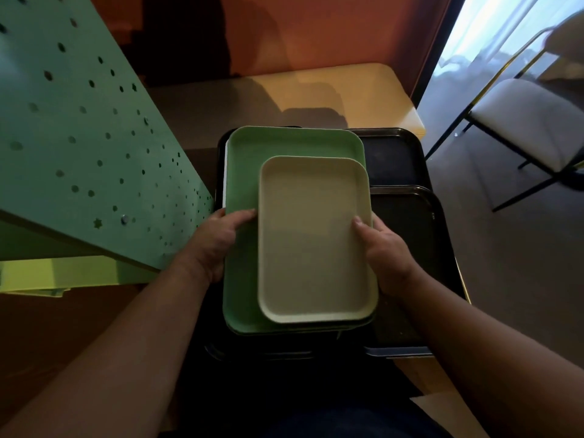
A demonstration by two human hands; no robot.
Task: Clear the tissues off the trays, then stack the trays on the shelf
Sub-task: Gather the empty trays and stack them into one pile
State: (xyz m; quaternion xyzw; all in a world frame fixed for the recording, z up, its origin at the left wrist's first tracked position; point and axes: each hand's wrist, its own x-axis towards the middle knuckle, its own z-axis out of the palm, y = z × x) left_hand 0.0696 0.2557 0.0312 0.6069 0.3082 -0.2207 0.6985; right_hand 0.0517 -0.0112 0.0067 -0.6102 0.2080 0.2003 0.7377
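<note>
A small cream tray (313, 235) lies on top of a larger green tray (249, 172), and both sit over a stack of dark trays (407, 235). My left hand (218, 245) grips the left edge of the green tray, thumb on its rim. My right hand (388, 248) holds the right edge of the cream tray, thumb resting inside it. A white edge shows just under the green tray at its left side. No tissues are visible on any tray.
A green perforated panel (82, 147) rises at the left, close to the trays. A pale table top (373, 90) lies beyond the stack against an orange wall. A chair (531, 128) with a white seat stands at the right near a bright window.
</note>
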